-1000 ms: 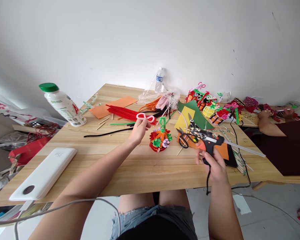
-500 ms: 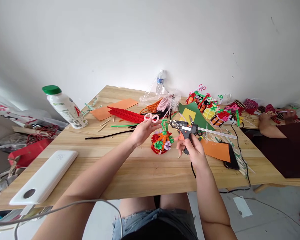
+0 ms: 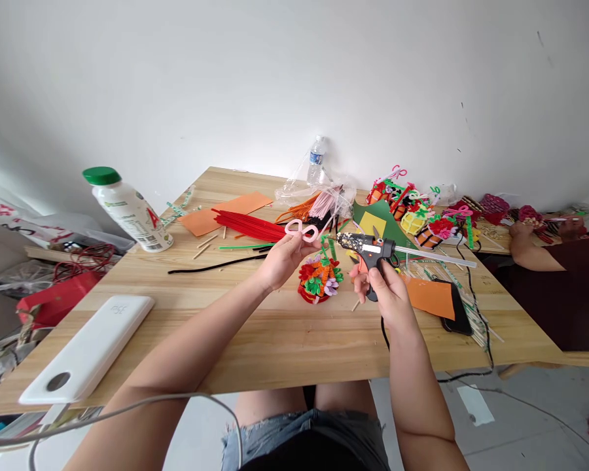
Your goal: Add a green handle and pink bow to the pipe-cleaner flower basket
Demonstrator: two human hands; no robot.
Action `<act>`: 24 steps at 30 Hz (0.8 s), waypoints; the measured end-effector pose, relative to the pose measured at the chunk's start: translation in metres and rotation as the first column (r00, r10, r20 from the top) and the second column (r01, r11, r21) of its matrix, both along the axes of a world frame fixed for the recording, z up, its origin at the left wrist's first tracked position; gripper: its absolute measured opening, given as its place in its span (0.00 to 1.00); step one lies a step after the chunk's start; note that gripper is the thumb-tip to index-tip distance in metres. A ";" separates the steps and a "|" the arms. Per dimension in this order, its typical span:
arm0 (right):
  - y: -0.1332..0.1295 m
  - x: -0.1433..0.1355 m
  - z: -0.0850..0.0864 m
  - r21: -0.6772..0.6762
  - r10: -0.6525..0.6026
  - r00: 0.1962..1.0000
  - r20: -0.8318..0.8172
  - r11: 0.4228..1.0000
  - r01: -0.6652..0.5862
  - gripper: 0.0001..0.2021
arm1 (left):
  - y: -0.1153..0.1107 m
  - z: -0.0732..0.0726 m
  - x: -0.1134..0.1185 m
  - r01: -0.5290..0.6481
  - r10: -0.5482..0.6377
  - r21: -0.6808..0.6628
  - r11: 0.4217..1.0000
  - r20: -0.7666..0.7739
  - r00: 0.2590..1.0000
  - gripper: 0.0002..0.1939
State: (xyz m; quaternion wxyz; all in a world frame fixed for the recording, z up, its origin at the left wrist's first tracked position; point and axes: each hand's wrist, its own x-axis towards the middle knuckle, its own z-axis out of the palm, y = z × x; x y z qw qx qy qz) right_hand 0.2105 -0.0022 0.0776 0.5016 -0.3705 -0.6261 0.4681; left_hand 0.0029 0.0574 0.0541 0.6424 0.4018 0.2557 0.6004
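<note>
My left hand [image 3: 285,260] pinches a pink pipe-cleaner bow [image 3: 302,230] between thumb and fingers. In my right hand [image 3: 383,288] is a black glue gun [image 3: 366,247], its fingers wrapped round the grip and the nozzle pointing left toward the bow. A clear glue stick [image 3: 434,256] juts from the gun's back end. Below and between the hands, a small pipe-cleaner flower basket [image 3: 319,280] stands on the table, with red, orange, green and lilac pieces. Whether the nozzle touches the bow I cannot tell.
Red pipe cleaners [image 3: 248,226] lie behind my left hand. Finished flower baskets [image 3: 417,209] stand at the back right. An orange sheet [image 3: 429,297] partly covers a black phone [image 3: 457,320]. A white bottle [image 3: 130,212] and power bank [image 3: 86,350] are at left; another person's arm [image 3: 533,248] is at right.
The glue gun and my right hand have shifted slightly right. My left hand has turned a little, tilting the pink bow. The flower basket stays in place.
</note>
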 end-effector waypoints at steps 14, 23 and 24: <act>-0.014 0.002 0.008 0.026 -0.058 0.996 0.071 0.998 0.057 0.11 | -0.009 -0.003 0.006 -0.009 0.008 0.060 0.998 0.026 1.000 0.14; -0.012 0.002 0.004 0.005 -0.087 0.994 0.068 0.996 0.086 0.11 | -0.007 -0.007 0.006 0.011 -0.014 0.099 0.995 0.028 1.000 0.13; -0.012 0.002 0.004 0.003 -0.084 0.994 0.066 0.996 0.084 0.11 | -0.007 -0.006 0.006 0.012 -0.015 0.102 0.995 0.027 1.000 0.13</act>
